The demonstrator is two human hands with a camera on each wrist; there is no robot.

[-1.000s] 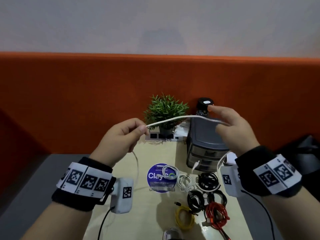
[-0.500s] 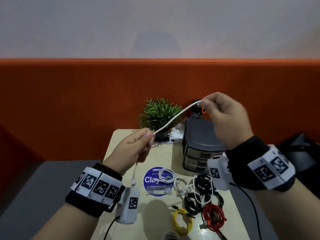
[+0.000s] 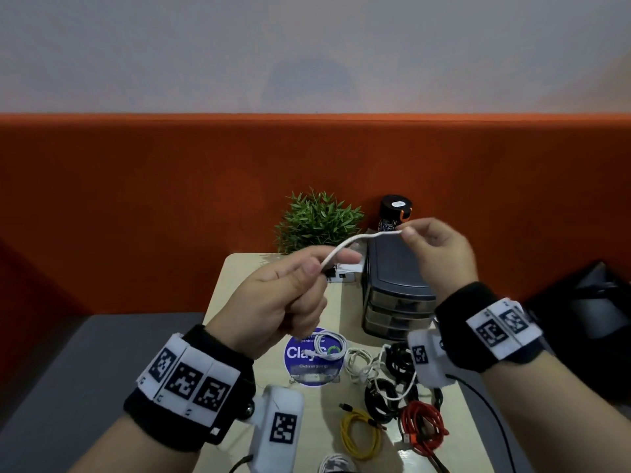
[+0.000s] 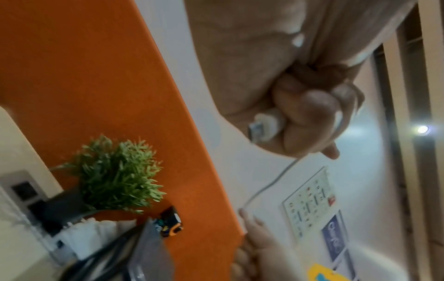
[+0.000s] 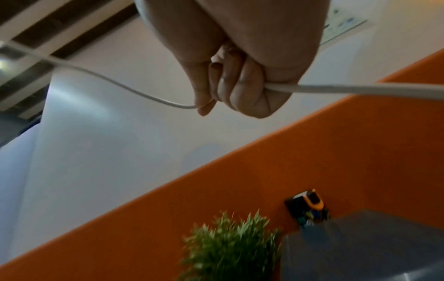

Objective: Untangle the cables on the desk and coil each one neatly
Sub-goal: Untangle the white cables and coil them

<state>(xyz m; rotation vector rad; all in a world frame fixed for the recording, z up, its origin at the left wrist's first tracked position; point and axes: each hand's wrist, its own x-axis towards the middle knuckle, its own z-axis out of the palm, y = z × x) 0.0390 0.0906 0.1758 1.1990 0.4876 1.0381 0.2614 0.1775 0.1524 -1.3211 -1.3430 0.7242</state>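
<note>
While held above the pale wooden desk [image 3: 239, 288], thin white USB cable [image 3: 362, 238] pinched by left hand [image 3: 273, 302] and right hand [image 3: 440, 254], plug [image 4: 264, 127] protruding from left fist.

Both hands are hanging raised above the desk [image 3: 235, 288] — the left hand [image 3: 276, 298] lower and nearer, the right hand [image 3: 440, 254] higher and farther right — with one cable [image 3: 358, 238] stretching between them. The plant [image 3: 319, 221] is standing at the desk's far edge against the partition [image 3: 136, 199], with the can [image 3: 394, 209] to its right, behind the drawer unit [image 3: 396, 288]. Nearer, coiled cables [image 3: 392, 394] are lying in front of the drawers, a round sticker [image 3: 300, 367] sitting to their left under one coil [image 3: 327, 346].
</note>
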